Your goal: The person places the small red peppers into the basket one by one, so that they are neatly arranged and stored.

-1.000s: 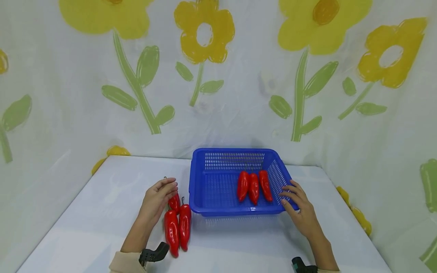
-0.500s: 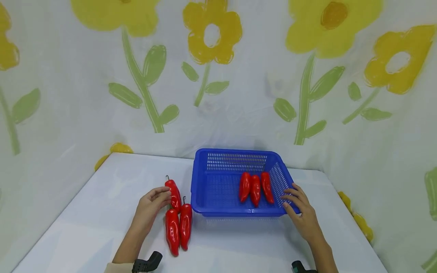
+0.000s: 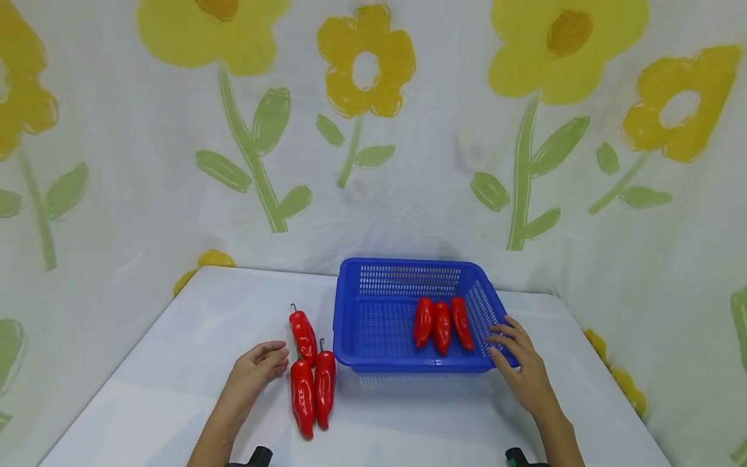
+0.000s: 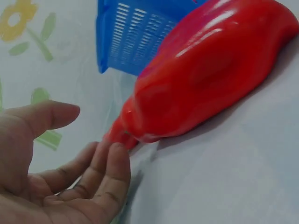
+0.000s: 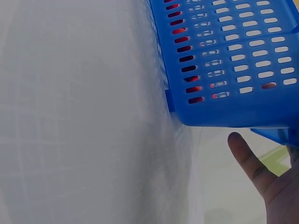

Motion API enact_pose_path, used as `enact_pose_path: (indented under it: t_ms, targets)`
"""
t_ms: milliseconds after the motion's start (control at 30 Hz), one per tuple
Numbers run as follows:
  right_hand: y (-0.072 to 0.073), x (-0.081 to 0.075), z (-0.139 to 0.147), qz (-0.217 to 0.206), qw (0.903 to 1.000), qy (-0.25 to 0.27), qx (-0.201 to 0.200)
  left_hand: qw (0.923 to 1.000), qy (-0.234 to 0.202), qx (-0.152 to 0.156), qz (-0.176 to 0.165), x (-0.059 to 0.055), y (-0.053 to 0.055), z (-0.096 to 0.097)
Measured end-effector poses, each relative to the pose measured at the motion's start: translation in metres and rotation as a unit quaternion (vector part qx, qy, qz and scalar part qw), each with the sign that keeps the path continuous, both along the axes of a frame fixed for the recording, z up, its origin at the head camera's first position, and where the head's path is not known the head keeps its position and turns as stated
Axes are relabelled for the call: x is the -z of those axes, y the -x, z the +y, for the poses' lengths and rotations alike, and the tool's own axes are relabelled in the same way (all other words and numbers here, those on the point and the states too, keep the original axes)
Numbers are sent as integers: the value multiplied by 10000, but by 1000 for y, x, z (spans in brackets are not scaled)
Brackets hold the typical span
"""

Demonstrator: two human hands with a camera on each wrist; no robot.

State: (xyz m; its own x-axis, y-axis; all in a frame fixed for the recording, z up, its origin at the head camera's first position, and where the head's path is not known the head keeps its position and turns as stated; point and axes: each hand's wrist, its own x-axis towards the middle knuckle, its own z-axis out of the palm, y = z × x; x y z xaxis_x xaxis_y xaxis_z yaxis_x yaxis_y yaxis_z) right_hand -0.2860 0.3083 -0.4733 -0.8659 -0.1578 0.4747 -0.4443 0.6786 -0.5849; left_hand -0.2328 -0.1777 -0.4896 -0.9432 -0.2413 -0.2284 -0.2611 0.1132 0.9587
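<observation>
Our left hand (image 3: 255, 368) has released the peppers (image 3: 313, 383), right hand (image 3: 521, 364) steadying the basket (image 3: 408, 366); we risk nudging them rolling.

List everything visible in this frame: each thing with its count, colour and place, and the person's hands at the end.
peppers on the table: 3, red, lying left of the basket; two side by side, one farther back.
peppers in the basket: 3, red, side by side in its right half.
basket: 1, blue, slotted plastic, at the middle of the table.
table: 1, white.
backdrop: 1, white cloth with yellow flowers and green leaves, behind and at both sides.
left hand: open, palm-side fingers loosely bent, beside the peppers on the table, holding none.
right hand: fingers resting on the basket's right rim.
</observation>
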Motion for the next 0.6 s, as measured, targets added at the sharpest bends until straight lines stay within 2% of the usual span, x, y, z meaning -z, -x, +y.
enact_pose_path:
  t_ms: [200,433,600]
  targets:
    - [0,0,0,-36,10000,-5,27,9995,266,169,-102,1,-9,-1]
    - [-1,-1,3,-37,10000,8,-4,9905,1268,190,-506,-1,-17,6]
    - [1,0,1,-44,10000,60,-43,9848,1656,255,-467,-5,-22,8]
